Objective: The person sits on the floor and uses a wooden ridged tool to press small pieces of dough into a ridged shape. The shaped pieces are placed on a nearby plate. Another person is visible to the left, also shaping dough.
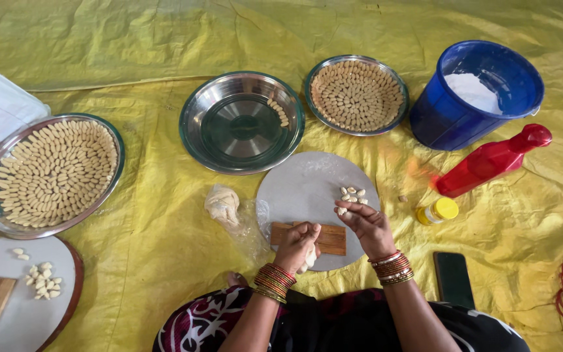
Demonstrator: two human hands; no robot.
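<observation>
While the left hand (296,244) presses dough onto the wooden comb (326,238), right-hand fingers (348,208) pinch a dough piece (341,210).

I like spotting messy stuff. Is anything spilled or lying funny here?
One small dough piece lies alone on the yellow sheet, off the round board, beside the yellow-capped jar. The red bottle lies on its side, not upright. Nothing looks spilled or broken.

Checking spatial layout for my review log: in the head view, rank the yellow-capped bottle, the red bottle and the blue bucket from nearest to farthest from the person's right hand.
From the right hand:
1. Yellow-capped bottle, lying just to its right on the yellow sheet.
2. Red bottle, lying farther right and up.
3. Blue bucket, at the upper right, holding white powder.
</observation>
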